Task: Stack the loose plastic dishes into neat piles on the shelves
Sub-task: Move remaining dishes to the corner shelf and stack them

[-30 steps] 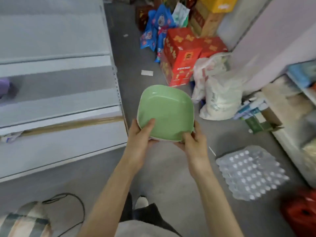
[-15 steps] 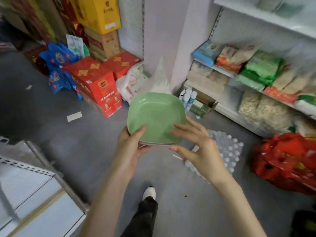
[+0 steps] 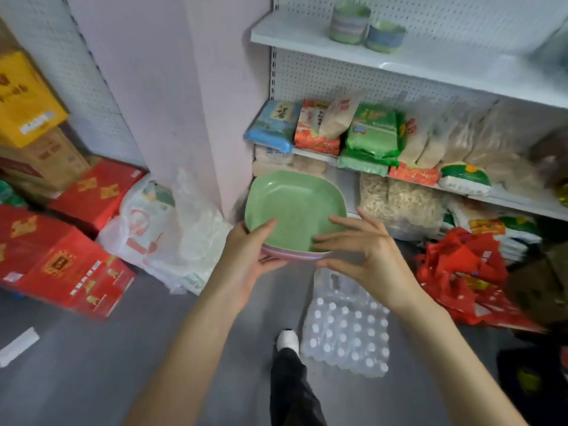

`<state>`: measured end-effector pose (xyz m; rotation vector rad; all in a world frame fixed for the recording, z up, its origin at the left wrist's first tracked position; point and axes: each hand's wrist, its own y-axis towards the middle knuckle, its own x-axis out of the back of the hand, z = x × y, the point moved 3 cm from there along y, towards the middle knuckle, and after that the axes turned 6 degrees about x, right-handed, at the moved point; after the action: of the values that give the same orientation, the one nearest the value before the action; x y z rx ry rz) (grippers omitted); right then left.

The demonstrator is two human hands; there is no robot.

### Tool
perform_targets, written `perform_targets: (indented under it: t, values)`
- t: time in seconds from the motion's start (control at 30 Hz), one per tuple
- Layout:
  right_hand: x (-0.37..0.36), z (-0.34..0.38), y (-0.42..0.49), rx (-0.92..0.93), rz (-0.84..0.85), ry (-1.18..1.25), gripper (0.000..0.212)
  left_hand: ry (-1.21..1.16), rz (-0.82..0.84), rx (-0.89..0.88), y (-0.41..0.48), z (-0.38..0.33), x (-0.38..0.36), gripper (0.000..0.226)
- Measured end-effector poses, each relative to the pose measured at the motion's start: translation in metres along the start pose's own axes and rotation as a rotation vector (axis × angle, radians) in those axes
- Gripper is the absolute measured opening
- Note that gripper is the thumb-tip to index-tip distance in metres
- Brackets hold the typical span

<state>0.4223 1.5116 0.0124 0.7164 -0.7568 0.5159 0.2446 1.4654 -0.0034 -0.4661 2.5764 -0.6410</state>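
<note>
Head view: the white shelf unit [image 3: 430, 66] stands ahead, its upper board carrying two small dish piles [image 3: 350, 23]. The stack of dishes [image 3: 295, 207], green one topmost, is held before the unit's lower boards, resting on none. The left hand [image 3: 252, 256] grips the stack's near-left edge, thumb inside. The right hand [image 3: 365, 256] spreads straight fingers over the near-right corner; contact unclear.
</note>
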Motion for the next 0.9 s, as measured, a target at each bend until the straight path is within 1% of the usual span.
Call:
perform_targets:
  t: [0.1,0.2,0.27,0.37,0.43,0.5,0.53,0.6,0.63,0.67,0.73,0.77,0.83,0.9]
  values:
    - [0.006,-0.052,0.051,0.04,0.017,0.005,0.026,0.03,0.024,0.014,0.063,-0.029,-0.032,0.034]
    - [0.019,-0.102,0.11,0.087,0.049,-0.01,0.02,0.013,0.027,0.02,0.122,-0.063,-0.061,0.036]
    - [0.032,-0.132,0.148,0.116,0.039,-0.045,0.018,0.013,0.034,0.024,0.158,-0.089,-0.078,0.037]
    - [0.048,-0.169,0.208,0.146,0.017,-0.102,0.02,0.045,0.084,-0.042,0.213,-0.131,-0.099,0.042]
    - [0.054,-0.189,0.245,0.131,0.011,-0.103,0.022,0.103,0.12,-0.087,0.245,-0.157,-0.107,0.045]
    - [0.057,-0.208,0.278,0.098,0.007,-0.09,0.028,0.15,0.164,-0.113,0.277,-0.18,-0.113,0.047]
    - [0.058,-0.217,0.293,0.089,-0.005,-0.086,0.032,0.179,0.19,-0.133,0.293,-0.192,-0.116,0.053]
    - [0.061,-0.233,0.325,0.069,-0.035,-0.095,0.037,0.286,0.245,-0.19,0.33,-0.22,-0.118,0.075]
    - [0.063,-0.241,0.338,0.046,-0.048,-0.092,0.039,0.386,0.27,-0.228,0.348,-0.232,-0.12,0.082]
    - [0.065,-0.249,0.348,0.025,-0.061,-0.095,0.04,0.54,0.292,-0.286,0.364,-0.242,-0.121,0.083]
    - [0.067,-0.266,0.363,-0.016,-0.074,-0.1,0.04,0.889,0.358,-0.401,0.392,-0.256,-0.124,0.08]
    - [0.07,-0.275,0.37,-0.04,-0.078,-0.105,0.04,1.001,0.41,-0.424,0.404,-0.263,-0.129,0.075]
    - [0.079,-0.292,0.388,-0.078,-0.084,-0.097,0.039,1.092,0.491,-0.46,0.428,-0.286,-0.143,0.055]
    - [0.092,-0.308,0.408,-0.094,-0.073,-0.049,0.027,1.198,0.513,-0.58,0.449,-0.315,-0.163,0.033]
